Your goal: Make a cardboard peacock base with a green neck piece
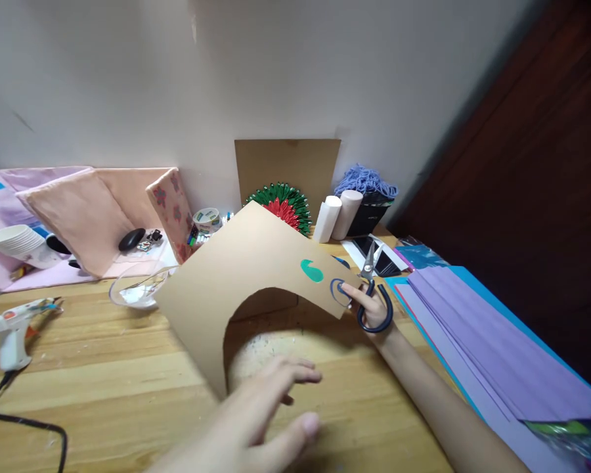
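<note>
My right hand (372, 310) pinches the right end of the cardboard sheet (211, 263), thumb laid over the blue outline (335, 289) with the green patch (312, 270) just beside it; the scissors (385, 315) ride on that same hand, handle loops about the fingers, blades pointing away from me; my left hand (270, 407) is blurred, thumb well apart from the fingers, nothing between them, in front of the curved cut-out; whether it touches the sheet's near leg I cannot tell.

Risks, as I judge them: one pinch at one end carries the sheet, so the far side could sag or crease where the curve leaves it narrow; the blades sit near the held end, so a turn of my right wrist could nick it; a swing leftward could knock the clear bowl (114, 289), near the sheet's left corner; a push forward could bring the top corner against the green and red ornament (283, 210).

Edges and room: bare wooden table (123, 394) lies open at near left, up to the glue gun (14, 338) and its cord (34, 420); on the right, purple sheets (497, 335) crowd my forearm; best room is toward me.
</note>
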`<state>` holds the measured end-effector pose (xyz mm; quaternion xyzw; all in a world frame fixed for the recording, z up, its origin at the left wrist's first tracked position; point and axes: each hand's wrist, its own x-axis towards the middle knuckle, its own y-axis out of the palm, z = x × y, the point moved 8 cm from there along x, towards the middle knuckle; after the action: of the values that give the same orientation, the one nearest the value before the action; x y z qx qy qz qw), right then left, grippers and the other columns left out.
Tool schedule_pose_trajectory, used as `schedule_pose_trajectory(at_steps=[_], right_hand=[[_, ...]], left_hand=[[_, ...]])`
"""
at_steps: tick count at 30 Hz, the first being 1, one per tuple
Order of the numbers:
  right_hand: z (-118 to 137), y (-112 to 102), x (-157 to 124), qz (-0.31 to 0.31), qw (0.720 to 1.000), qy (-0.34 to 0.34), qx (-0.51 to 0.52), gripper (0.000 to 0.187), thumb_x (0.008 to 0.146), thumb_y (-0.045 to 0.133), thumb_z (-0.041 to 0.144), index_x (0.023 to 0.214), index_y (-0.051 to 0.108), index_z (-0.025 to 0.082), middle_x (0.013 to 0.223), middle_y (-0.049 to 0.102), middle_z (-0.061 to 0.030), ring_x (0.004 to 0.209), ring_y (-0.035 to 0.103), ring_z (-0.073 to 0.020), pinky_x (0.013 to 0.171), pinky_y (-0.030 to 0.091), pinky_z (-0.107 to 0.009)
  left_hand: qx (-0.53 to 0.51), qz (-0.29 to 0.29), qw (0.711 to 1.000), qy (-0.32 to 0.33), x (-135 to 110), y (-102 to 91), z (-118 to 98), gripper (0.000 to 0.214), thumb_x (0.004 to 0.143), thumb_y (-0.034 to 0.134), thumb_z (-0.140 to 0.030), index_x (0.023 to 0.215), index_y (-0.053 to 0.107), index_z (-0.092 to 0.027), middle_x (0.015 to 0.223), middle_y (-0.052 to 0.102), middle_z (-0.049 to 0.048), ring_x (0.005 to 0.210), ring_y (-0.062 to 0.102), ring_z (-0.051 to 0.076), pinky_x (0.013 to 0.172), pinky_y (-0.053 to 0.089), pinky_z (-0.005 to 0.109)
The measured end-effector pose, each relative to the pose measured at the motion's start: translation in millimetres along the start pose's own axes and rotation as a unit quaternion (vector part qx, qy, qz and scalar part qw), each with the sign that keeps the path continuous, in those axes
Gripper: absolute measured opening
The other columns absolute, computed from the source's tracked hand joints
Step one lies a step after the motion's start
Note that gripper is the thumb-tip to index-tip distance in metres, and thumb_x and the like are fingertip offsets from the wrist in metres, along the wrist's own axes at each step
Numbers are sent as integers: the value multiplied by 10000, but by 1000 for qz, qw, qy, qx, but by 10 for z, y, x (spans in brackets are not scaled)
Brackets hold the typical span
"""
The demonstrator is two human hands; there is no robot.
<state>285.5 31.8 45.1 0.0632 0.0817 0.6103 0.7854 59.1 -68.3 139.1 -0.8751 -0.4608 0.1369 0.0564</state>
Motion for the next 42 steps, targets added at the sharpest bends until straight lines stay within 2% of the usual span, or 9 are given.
schedule_pose_trajectory(at_steps=[2,5,7,10,12,15,20,27,42], right_hand=[[18,-108,95,-6,1000,-5,7,249,602,739,339,620,515,234,671,625,-12,675,607,-216,527,479,-312],[58,-150,186,10,999,-34,19,253,613,728,327,599,494,231,632,588,8,674,596,-193,607,498,-316],[59,-98,207,33,998,-45,16,229,609,725,336,632,525,227,630,576,11,694,591,-194,662,503,-331],[23,5,206,38,998,-43,-15,247,591,733,363,632,535,220,595,551,15,658,576,-190,656,503,-336],[2,44,206,19,999,-37,-11,266,599,733,380,628,521,222,579,546,22,630,570,-180,636,502,-322],[-102,112,208,21,998,25,55,279,676,661,461,698,545,209,618,592,3,615,590,-171,637,516,-321],[-404,355,46,154,972,165,60,500,777,445,637,771,573,154,640,605,-43,549,608,-169,600,520,-339],[-655,818,-359,369,915,154,-48,593,752,419,712,909,557,158,711,546,-1,572,578,-119,582,479,-269],[-791,898,-282,225,956,186,-13,669,560,437,850,667,465,189,441,462,63,343,503,-109,357,434,-233]], left_hand=[[58,-126,989,43,-83,-517,-84,343,764,608,-354,1104,610,-304,1233,559,41,1179,464,247,1018,336,313],[155,-374,913,57,-59,-1383,45,548,678,691,-368,1180,548,-202,1312,484,96,1264,370,292,1092,215,399],[122,-405,906,-23,83,-1674,397,583,648,715,-386,1151,554,-141,1242,541,144,1200,447,321,1024,327,428],[-75,-228,958,-156,303,-1477,988,497,666,692,-464,1026,614,-130,996,679,143,905,641,293,738,525,352],[-162,-175,952,-192,261,-1301,1182,488,668,691,-482,1007,620,-138,890,709,127,751,675,270,629,542,333],[-199,-240,934,-173,128,-1333,1304,458,688,701,-416,1054,599,-161,854,719,106,687,684,248,587,547,316],[-222,-380,890,-119,-5,-1588,1437,350,759,652,-328,1060,589,-159,857,720,94,672,683,208,569,546,269],[-245,-391,879,-117,-8,-1493,1461,318,770,641,-317,1030,594,-141,862,719,107,678,684,207,562,546,264],[-222,-368,897,-108,101,-1142,1520,436,734,676,-384,1091,590,-151,1086,668,122,930,658,227,758,547,290]])
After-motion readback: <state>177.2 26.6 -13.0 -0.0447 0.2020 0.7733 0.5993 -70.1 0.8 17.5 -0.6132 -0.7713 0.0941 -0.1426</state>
